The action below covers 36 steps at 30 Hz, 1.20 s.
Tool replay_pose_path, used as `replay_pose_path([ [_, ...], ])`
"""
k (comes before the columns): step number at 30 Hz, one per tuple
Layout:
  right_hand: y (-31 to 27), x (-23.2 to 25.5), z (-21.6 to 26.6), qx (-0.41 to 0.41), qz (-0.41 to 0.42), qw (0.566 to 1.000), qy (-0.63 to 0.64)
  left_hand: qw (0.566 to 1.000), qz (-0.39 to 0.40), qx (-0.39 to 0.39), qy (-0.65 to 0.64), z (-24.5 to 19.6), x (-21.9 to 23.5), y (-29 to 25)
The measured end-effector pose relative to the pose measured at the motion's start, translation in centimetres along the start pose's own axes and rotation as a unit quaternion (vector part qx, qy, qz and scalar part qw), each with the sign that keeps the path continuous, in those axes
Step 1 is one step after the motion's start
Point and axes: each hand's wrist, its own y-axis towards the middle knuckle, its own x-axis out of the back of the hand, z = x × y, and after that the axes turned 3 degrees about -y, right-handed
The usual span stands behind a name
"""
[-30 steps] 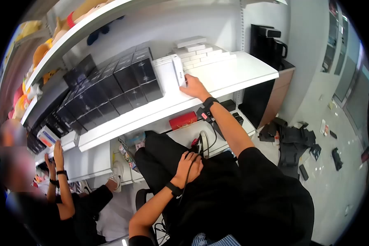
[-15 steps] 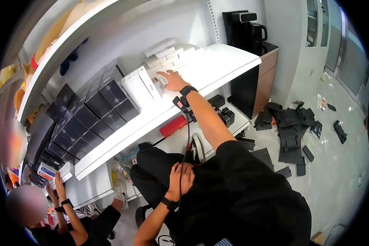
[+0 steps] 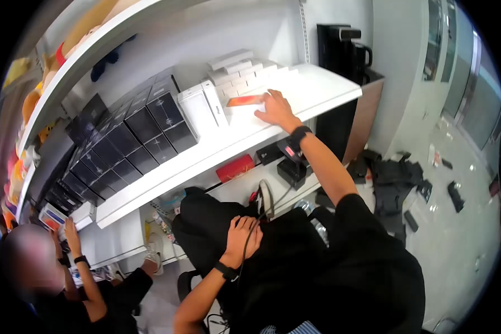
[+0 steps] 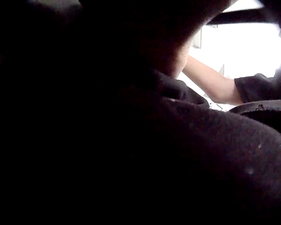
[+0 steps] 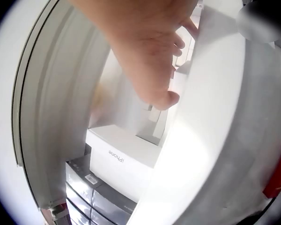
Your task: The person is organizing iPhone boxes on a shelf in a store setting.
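Observation:
My right hand [image 3: 276, 109] is over the white shelf in the head view, its fingers and thumb gripping the right end of a slim orange-faced box [image 3: 244, 101]. Left of it, white iPhone boxes [image 3: 199, 111] stand upright side by side. Behind the held box is a stepped stack of small white boxes [image 3: 236, 78]. The right wrist view shows my thumb bent near the shelf and an iPhone box [image 5: 122, 159] lying below; the held box is mostly hidden there. My left hand [image 3: 243, 238] rests on my lap, fingers relaxed, with a black cable across it; its wrist view is mostly dark.
Rows of black boxes [image 3: 133, 128] fill the shelf's left part. A coffee machine [image 3: 337, 67] stands past its right end. Below are a red box [image 3: 235, 168] and black items. Another person [image 3: 86, 278] handles boxes at lower left. Black packaging [image 3: 392, 181] litters the floor.
My right hand has let go of a white iPhone box beside the black boxes, reached to the small-box stack and now grips the orange-faced box. My left hand stays on my lap.

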Motion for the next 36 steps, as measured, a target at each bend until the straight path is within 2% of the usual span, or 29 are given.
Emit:
replay_pose_path([
  [2,-0.5,1.2,-1.8,0.008,0.008,1.000,0.000,1.000,0.027,0.006,-0.006,-0.4,0.4,0.0],
  [5,-1.0,2.6,-2.7,0.011,-0.014,0.998,0.063,1.000,-0.025,-0.013,-0.003,0.3,-1.4,-0.4],
  [8,-0.3,3.5,-1.9,-0.033,0.114,0.992,0.052,1.000,-0.004,-0.001,0.011,0.2,-0.9,-0.3],
  [11,0.3,1.9,-2.4,-0.010,0.050,0.986,0.156,1.000,-0.015,0.000,0.013,0.4,-1.5,-0.8],
  [15,1.8,5.7,0.3,0.015,-0.076,0.942,0.325,1.000,0.007,0.013,0.021,0.5,-0.8,-0.8],
  [16,2.5,7.2,1.1,0.017,-0.084,0.952,0.294,1.000,0.004,0.009,0.025,0.6,-0.9,-0.8],
  [18,2.9,11.4,4.0,0.052,-0.048,0.962,0.262,1.000,0.006,-0.001,0.029,0.7,-1.2,-1.2],
  [19,3.2,13.4,5.5,0.069,-0.034,0.966,0.247,0.999,-0.020,-0.009,0.023,0.8,-1.5,-1.1],
  [21,3.8,16.4,8.3,0.120,0.062,0.942,0.308,0.997,-0.074,-0.029,0.014,1.0,-1.8,-0.9],
  [24,5.2,18.5,11.6,0.191,0.156,0.910,0.333,0.998,-0.062,-0.024,0.023,0.7,-1.5,-1.0],
  [25,5.6,18.6,12.6,0.214,0.179,0.901,0.332,0.997,-0.064,-0.026,0.025,0.8,-1.7,-1.1],
  [26,5.8,18.5,13.6,0.217,0.169,0.906,0.322,1.000,-0.007,0.000,0.017,1.0,-2.0,-1.3],
  [29,6.8,17.7,15.5,0.224,0.229,0.895,0.310,0.999,0.026,0.007,0.018,0.7,-0.7,-1.0],
  [30,6.9,17.0,16.2,0.210,0.234,0.898,0.309,1.000,0.007,-0.003,0.030,0.9,-1.0,-1.1],
  [33,7.9,14.4,16.5,0.254,0.259,0.883,0.296,0.999,-0.042,-0.021,0.015,1.0,-1.4,-1.4],
  [34,8.1,13.9,16.8,0.253,0.263,0.892,0.267,0.999,-0.042,-0.017,0.014,1.0,-1.6,-1.4],
  [36,8.7,12.9,17.1,0.293,0.306,0.880,0.215,0.999,-0.046,-0.008,0.012,1.0,-1.8,-1.0],
])
